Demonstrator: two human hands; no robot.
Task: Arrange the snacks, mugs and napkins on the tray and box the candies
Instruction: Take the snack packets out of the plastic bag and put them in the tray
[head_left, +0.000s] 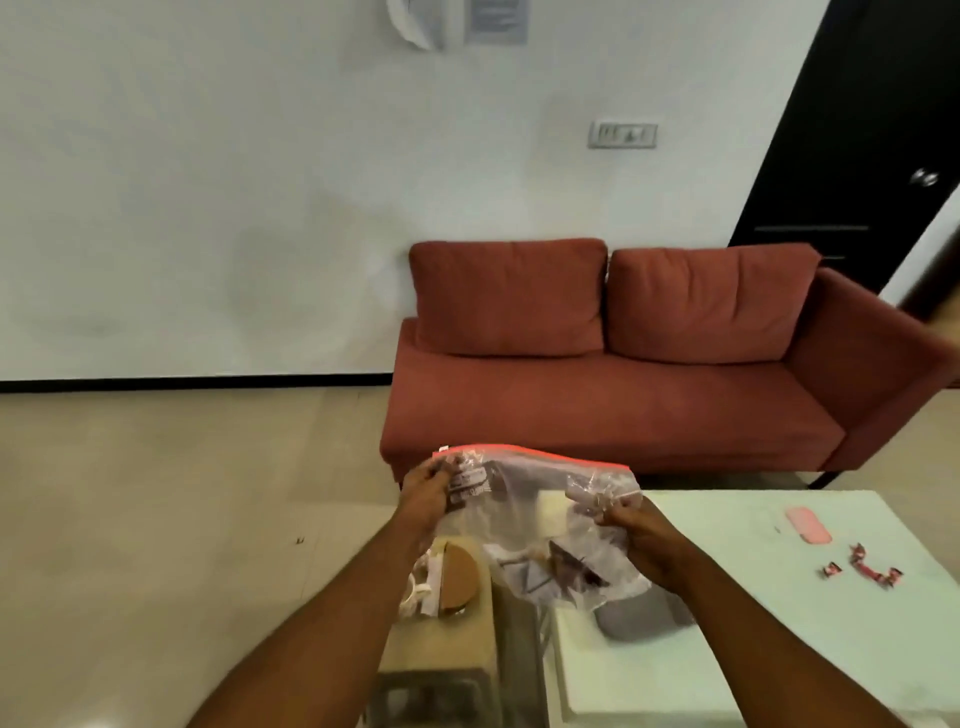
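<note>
Both forearms come up from the bottom of the frame w/ a clear zip bag (524, 525) held between them, low centre. Left hand (423, 499) is curled closed, pinching the bag's upper left corner just under the red zip strip (535, 454); right hand (641, 540) is closed too, gripping crumpled plastic at the right side, a bit below the strip. Bag looks thin, soft, slippery and light; it sags and wrinkles, so prob. best held by the stiffer zip edge, one pinch on each lip to pull it open. Contents are dark, angular wrapped bits low in the bag, likely snacks, can't tell exactly; they'd shift and bunch at the bottom, so support from below if tipping out. Under the bag, lower centre, a grey rounded thing (631, 621) sits on the pale green tabletop (779, 639), partly hidden, maybe a mug or bowl, not sure. Candies (862, 566) in pink twist wrappers lie loose at the right of the frame, well apart from the hands; small, light, easy to pinch but prone to skid on what looks a smooth top. A flat pink item (808, 525) lies just above them. Left of the tabletop, a lower tan stool (441, 644) carries a round brown lid or coaster (457, 577) and white bits. No tray or box in view. Room: beige tile floor (156, 519), red sofa (623, 364) mid-right, white wall, dark door (857, 130) upper right.
</note>
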